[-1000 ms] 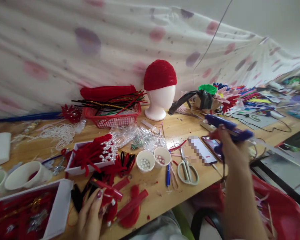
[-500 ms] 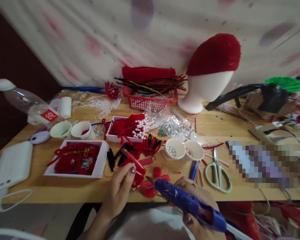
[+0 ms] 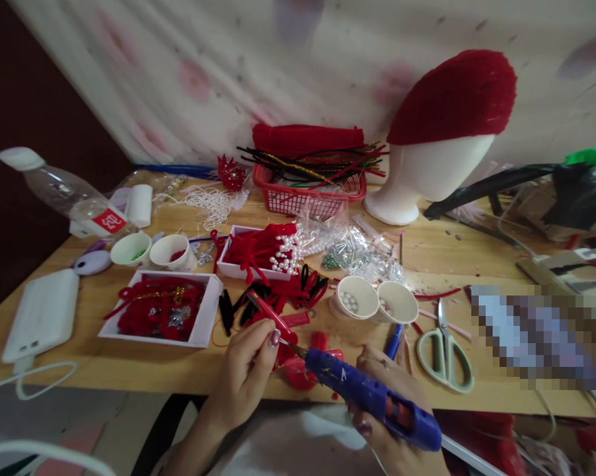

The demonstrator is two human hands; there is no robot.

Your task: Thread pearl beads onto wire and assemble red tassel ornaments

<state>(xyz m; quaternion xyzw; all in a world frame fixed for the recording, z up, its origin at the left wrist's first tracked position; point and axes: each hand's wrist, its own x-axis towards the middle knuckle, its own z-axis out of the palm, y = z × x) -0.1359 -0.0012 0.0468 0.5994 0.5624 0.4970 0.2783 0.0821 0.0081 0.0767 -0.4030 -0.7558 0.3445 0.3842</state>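
Note:
My left hand is closed in a pinch on a thin, pale, wire-like piece that points right; its kind is too small to make out. In my right hand is a blue hot glue gun, its white glue stick jutting from the back. The gun's nozzle meets or almost meets the end of the thin piece. Beneath both lie red pieces and a red pen-like tube. Behind them are black and red fuzzy loops.
Two paper cups with beads, scissors and a blue pen lie to the right. White boxes of red pieces stand left. Behind are a red basket and a foam head with a red cap. A bottle leans far left.
The glue gun's nozzle has come up and left to the end of the thin piece in my left hand. The whole view has shifted, moving the table things rightward.

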